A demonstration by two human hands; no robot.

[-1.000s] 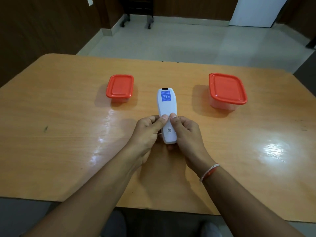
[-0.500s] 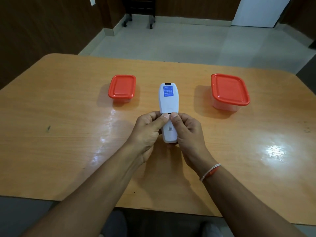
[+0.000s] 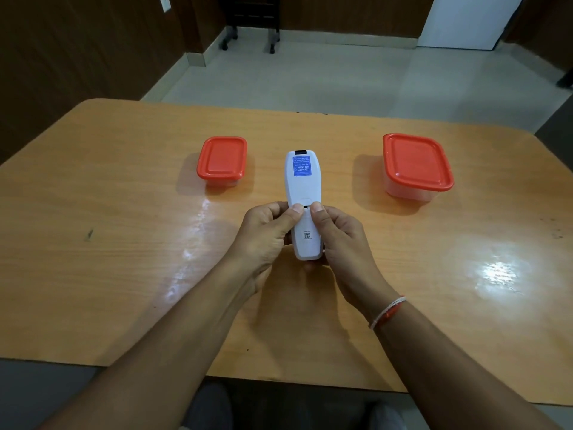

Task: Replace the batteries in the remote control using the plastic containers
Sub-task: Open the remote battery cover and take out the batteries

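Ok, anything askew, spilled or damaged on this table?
Nothing stands out. The white plastic remote lies back-up in the left hand and right hand; both clear red-lidded containers sit upright and closed.

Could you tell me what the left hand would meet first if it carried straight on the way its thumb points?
Probably the right hand: the left hand thumb points across the remote control toward it.

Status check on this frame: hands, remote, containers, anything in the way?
Both hands, left and right, grip the remote, back side up, thumbs at the battery cover seam. Small container and large container both lidded, untouched. Nothing in the way.
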